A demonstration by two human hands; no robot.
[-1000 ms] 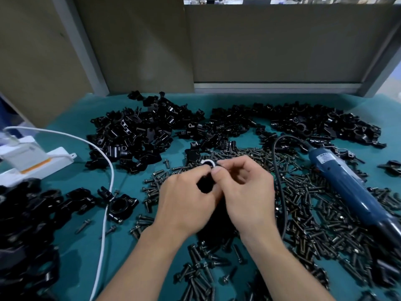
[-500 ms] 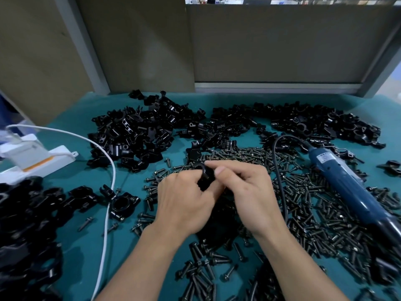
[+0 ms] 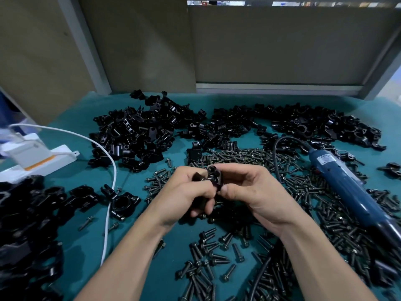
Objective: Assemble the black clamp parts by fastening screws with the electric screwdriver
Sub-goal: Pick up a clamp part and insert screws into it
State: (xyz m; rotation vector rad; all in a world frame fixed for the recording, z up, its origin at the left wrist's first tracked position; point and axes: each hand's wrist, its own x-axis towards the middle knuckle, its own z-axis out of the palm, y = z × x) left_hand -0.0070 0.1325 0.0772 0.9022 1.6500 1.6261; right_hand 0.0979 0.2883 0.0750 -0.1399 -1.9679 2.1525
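Black metal clamp part [image 3: 214, 177], held above the teal bench [image 3: 86, 253], is gripped between your left hand [image 3: 185, 192] and right hand [image 3: 249, 189], over loose dark screws [image 3: 206, 263], with the blue electric screwdriver [image 3: 347, 192] lying at your right.

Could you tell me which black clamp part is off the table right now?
The clamp part held by the left hand and right hand; the others lie on the teal mat.

One electric screwdriver [image 3: 347, 191], one white cable [image 3: 115, 177], screws [image 3: 208, 263] and black clamp parts [image 3: 134, 137] too many to count
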